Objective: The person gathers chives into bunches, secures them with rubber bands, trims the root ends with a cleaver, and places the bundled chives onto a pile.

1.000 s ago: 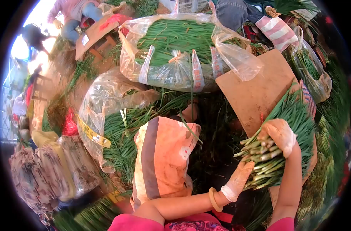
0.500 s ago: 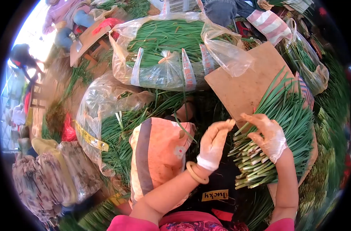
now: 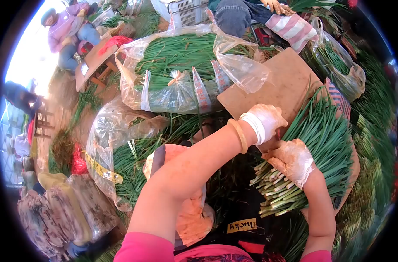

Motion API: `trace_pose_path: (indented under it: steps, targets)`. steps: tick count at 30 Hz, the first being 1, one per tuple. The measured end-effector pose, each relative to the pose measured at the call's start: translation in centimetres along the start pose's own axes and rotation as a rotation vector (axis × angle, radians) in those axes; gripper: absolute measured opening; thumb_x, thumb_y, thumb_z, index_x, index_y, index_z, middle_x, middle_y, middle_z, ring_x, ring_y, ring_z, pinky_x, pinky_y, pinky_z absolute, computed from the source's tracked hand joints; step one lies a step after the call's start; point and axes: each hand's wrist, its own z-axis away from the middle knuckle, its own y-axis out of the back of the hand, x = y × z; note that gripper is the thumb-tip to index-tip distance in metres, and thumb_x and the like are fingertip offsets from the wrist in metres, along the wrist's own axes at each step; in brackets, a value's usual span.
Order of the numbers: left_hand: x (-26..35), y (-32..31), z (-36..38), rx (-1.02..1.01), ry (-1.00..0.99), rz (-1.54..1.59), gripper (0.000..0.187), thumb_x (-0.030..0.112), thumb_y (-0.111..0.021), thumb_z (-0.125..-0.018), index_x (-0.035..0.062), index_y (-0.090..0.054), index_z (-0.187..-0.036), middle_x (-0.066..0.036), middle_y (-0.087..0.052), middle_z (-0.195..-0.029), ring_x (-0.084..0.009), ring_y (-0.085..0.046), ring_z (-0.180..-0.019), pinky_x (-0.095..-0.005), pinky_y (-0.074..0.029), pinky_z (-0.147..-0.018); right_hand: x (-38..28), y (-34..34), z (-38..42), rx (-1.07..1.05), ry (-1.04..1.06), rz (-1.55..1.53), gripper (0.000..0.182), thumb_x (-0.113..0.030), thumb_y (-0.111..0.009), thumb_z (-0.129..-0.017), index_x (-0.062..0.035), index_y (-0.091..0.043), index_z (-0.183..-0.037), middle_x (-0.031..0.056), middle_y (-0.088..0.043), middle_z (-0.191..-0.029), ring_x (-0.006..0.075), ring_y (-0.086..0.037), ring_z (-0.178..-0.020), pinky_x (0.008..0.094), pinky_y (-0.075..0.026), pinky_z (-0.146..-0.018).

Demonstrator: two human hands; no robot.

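Note:
A large bunch of green stalks (image 3: pixel 323 139) with pale cut ends lies on a brown board (image 3: pixel 269 83) at the right. My right hand (image 3: pixel 290 160), in a thin glove, rests with curled fingers on the bunch near its pale ends. Just above it, my left hand (image 3: pixel 266 120), also gloved and with a bangle at the wrist, is closed over the board beside the leaves. Whatever its fingers may hold is hidden. An orange cloth (image 3: pixel 192 218) lies partly under my left forearm.
An open plastic bag of green stalks (image 3: pixel 186 48) lies beyond the board, another pile (image 3: pixel 138 161) at the left. A white crate (image 3: pixel 186 13) stands at the top. Co-workers sit at the upper left (image 3: pixel 70 30) and top (image 3: pixel 234 17).
My left hand has moved up and right, over the board, and its fingers have closed. My right hand has come down onto the bunch. The view has shifted slightly.

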Motion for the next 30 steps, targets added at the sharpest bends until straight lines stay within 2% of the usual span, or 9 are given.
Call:
trace_pose_path:
  steps: [4,11,12,16,17,19,21,23,30]
  targets:
    - [1.5,1.1,-0.4,-0.158,-0.094,-0.194,0.018,0.018,-0.063,-0.073,0.0135,-0.071,-0.088,-0.011,-0.064,-0.093,-0.0279,-0.063,-0.096,-0.0407,-0.052,-0.075,0.0,-0.3,-0.1,0.034,-0.004,-0.106,0.024,-0.03,-0.055,-0.086,-0.0128,-0.071,-0.09,0.0071,-0.067,-0.088,0.0313,-0.062,-0.076,0.043,-0.048,-0.068]
    - [-0.7,-0.9,0.4,0.36,0.021,-0.258,0.01,0.025,-0.062,-0.077,0.0179,-0.068,-0.082,-0.004,-0.061,-0.086,-0.0239,-0.059,-0.084,-0.0368,-0.049,-0.068,0.9,-0.2,0.9,0.016,0.0,-0.024,0.026,-0.032,-0.055,-0.087,-0.0111,-0.07,-0.089,0.0097,-0.063,-0.08,0.0297,-0.061,-0.079,0.0431,-0.046,-0.068]
    - [-1.1,-0.8,0.6,0.391,0.02,-0.246,0.009,0.024,-0.061,-0.078,0.0183,-0.066,-0.084,-0.004,-0.06,-0.086,-0.0239,-0.058,-0.083,-0.0371,-0.047,-0.07,1.2,-0.7,1.3,0.155,0.082,-0.037,0.02,-0.027,-0.059,-0.085,-0.0089,-0.067,-0.087,0.01,-0.062,-0.082,0.0292,-0.06,-0.077,0.0399,-0.047,-0.068]
    - [-0.5,-0.6,2.0,0.41,-0.054,-0.035,0.009,0.023,-0.062,-0.077,0.0158,-0.066,-0.082,-0.006,-0.06,-0.083,-0.0273,-0.057,-0.083,-0.0409,-0.046,-0.071,1.1,-0.6,0.8,0.571,-0.351,-0.711,0.012,-0.012,-0.065,-0.08,-0.0054,-0.06,-0.089,0.0071,-0.063,-0.085,0.0234,-0.06,-0.074,0.0323,-0.049,-0.071]
    - [-0.4,-0.4,2.0,0.403,-0.046,-0.04,0.01,0.023,-0.062,-0.077,0.0154,-0.066,-0.083,-0.006,-0.06,-0.083,-0.0279,-0.057,-0.083,-0.0412,-0.046,-0.071,0.7,0.4,0.9,0.631,-0.428,-0.685,0.017,-0.013,-0.065,-0.08,-0.0071,-0.062,-0.096,0.0055,-0.064,-0.088,0.0222,-0.061,-0.078,0.0327,-0.049,-0.073]
    - [0.3,0.1,2.2,0.381,-0.028,-0.043,0.012,0.023,-0.062,-0.077,0.0146,-0.067,-0.084,-0.007,-0.061,-0.082,-0.0293,-0.057,-0.083,-0.0417,-0.045,-0.071,0.2,1.4,0.4,0.656,-0.447,-0.614,0.023,-0.016,-0.065,-0.081,-0.0074,-0.063,-0.102,0.0081,-0.064,-0.089,0.0237,-0.061,-0.079,0.0324,-0.048,-0.075]
    - [0.9,0.3,2.3,0.424,-0.091,0.075,0.011,0.018,-0.063,-0.076,0.0134,-0.067,-0.085,-0.007,-0.062,-0.083,-0.0303,-0.057,-0.082,-0.0411,-0.046,-0.071,2.8,-0.3,0.0,0.422,-0.442,-0.433,0.025,-0.021,-0.065,-0.081,-0.0063,-0.064,-0.102,0.0117,-0.064,-0.09,0.0255,-0.061,-0.08,0.0331,-0.047,-0.077]
    - [1.4,0.2,2.5,0.498,-0.115,0.121,0.009,0.013,-0.063,-0.076,0.0125,-0.067,-0.084,-0.007,-0.063,-0.084,-0.0301,-0.058,-0.08,-0.0397,-0.047,-0.071,3.7,-0.4,-0.3,0.346,-0.468,-0.547,0.026,-0.027,-0.064,-0.08,-0.0044,-0.066,-0.092,0.0154,-0.063,-0.088,0.0296,-0.06,-0.081,0.0356,-0.047,-0.074]
    - [2.6,-2.8,3.3,0.616,0.435,1.352,0.043,-0.008,-0.059,-0.079,0.0047,-0.05,-0.119,-0.007,-0.061,-0.093,-0.0126,-0.059,-0.087,-0.0239,-0.05,-0.07,3.3,-0.8,-0.2,0.434,-0.436,-0.492,0.02,-0.025,-0.059,-0.08,-0.006,-0.063,-0.085,0.014,-0.062,-0.087,0.0327,-0.059,-0.083,0.0383,-0.047,-0.073]
